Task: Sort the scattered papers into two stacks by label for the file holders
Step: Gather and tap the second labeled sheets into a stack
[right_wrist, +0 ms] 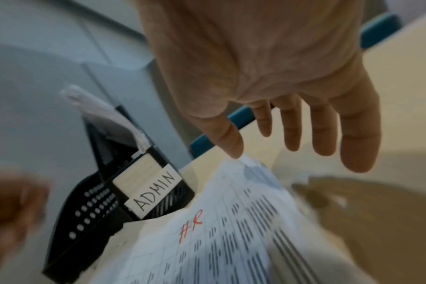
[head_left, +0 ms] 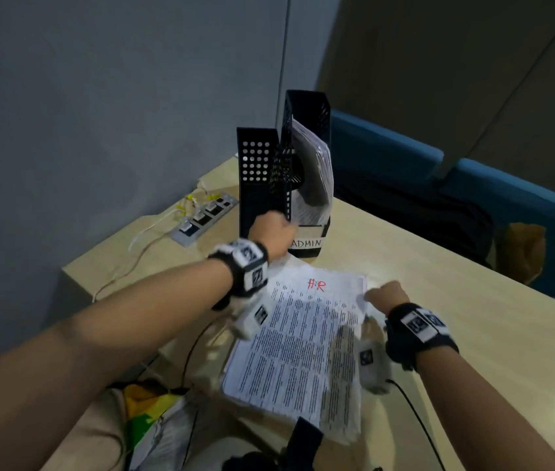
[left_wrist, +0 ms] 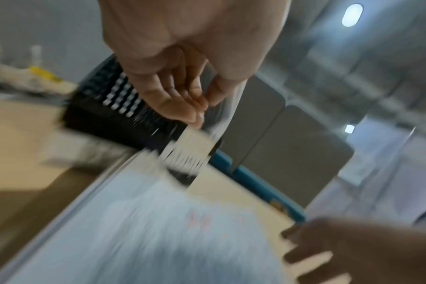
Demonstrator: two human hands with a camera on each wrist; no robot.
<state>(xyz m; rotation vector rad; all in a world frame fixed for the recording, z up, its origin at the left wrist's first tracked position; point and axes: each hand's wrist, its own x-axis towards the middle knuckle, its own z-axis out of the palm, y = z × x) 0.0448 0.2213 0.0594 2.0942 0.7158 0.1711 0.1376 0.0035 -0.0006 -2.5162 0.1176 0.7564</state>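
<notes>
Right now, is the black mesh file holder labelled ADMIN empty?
No, the black mesh ADMIN file holder already has a bundle of printed papers standing inside it.

Office, pale wood desk (head_left: 439, 266) with inset power sockets (head_left: 204, 217), black file holders (head_left: 259, 175) labelled ADMIN, printed papers (head_left: 303, 334)

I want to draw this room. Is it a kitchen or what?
Probably an office. Two black file holders, one labelled ADMIN, stand on a desk, with a stack of printed papers marked HR in front.
</notes>
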